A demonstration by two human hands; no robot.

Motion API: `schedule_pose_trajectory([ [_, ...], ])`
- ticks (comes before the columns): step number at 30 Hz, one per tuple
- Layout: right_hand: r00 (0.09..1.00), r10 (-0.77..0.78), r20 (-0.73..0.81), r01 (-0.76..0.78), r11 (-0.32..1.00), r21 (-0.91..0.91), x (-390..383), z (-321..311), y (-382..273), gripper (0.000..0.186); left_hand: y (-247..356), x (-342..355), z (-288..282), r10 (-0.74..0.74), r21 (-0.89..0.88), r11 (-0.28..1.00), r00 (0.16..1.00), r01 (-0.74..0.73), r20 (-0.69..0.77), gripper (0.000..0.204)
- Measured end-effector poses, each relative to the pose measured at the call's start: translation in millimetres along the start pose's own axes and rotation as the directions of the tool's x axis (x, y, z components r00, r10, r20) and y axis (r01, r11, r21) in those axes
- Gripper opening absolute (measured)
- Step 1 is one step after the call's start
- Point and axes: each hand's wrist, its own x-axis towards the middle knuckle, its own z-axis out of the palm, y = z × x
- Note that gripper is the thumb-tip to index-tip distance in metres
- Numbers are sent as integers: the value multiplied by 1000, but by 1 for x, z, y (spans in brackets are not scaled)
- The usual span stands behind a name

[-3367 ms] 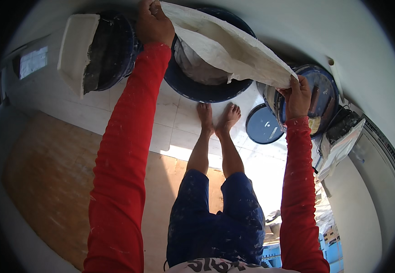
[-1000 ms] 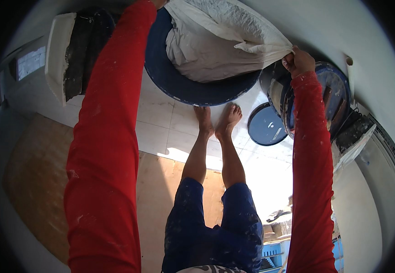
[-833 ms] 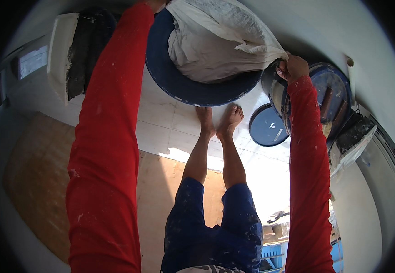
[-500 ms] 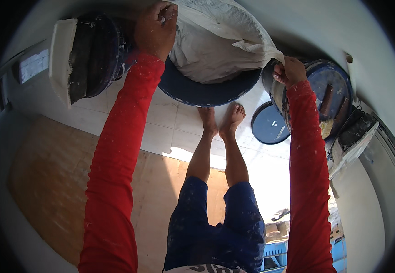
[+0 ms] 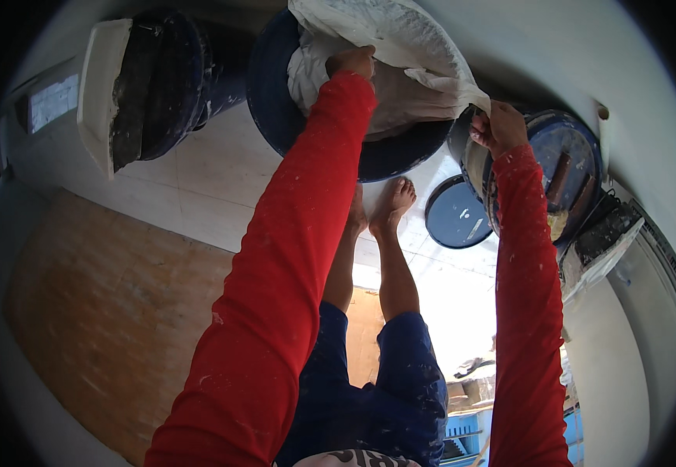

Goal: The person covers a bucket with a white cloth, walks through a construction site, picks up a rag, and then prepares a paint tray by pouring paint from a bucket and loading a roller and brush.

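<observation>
A wide dark blue tub (image 5: 266,97) stands in front of my feet, with a whitish cloth (image 5: 408,89) bunched inside it and draped over its far rim. My left hand (image 5: 352,62) is over the middle of the tub, fingers curled against the cloth and closed on it; the fingertips are partly hidden. At the tub's right side, my right hand (image 5: 501,126) pinches a corner of the cloth and holds it stretched just outside the rim.
To the left is a dark blue drum (image 5: 173,86) with a white-edged tray (image 5: 103,97) against it. Lidded paint-stained drums (image 5: 560,159) stand at right. A round dark lid (image 5: 458,214) lies on the pale tiles near my feet. Brown boarding (image 5: 112,311) covers the floor behind.
My left hand has moved from the tub's left rim rightward over its middle, and the cloth's left side has come in with it, baring that rim. My right hand stays nearly in place.
</observation>
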Motion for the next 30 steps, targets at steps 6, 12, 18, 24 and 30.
schedule_pose_trajectory([
  [6, 999, -24, -24, 25, 998, 55, 3, -12, 6, 28, 4, -49, -20, 106, -31, 994, 994, -104, 41, 29],
  [12, 997, -42, -62, 52, 985, 167, -11, -11, 5, 28, 17, -87, -39, 123, -199, 971, 991, -131, -53, 11],
  [18, 997, 12, -71, 9, 960, 281, -29, -9, -6, 25, 29, -119, -67, 215, -113, 970, 977, -213, -2, 13],
  [24, 999, 16, 28, -27, 890, 456, -25, -22, -6, 30, 44, -128, -84, 303, 34, 950, 942, -311, 144, 23],
  [30, 989, -25, -148, 74, 940, 334, -62, -13, -12, 35, 55, -140, -89, 298, 52, 951, 946, -306, 129, 22],
])
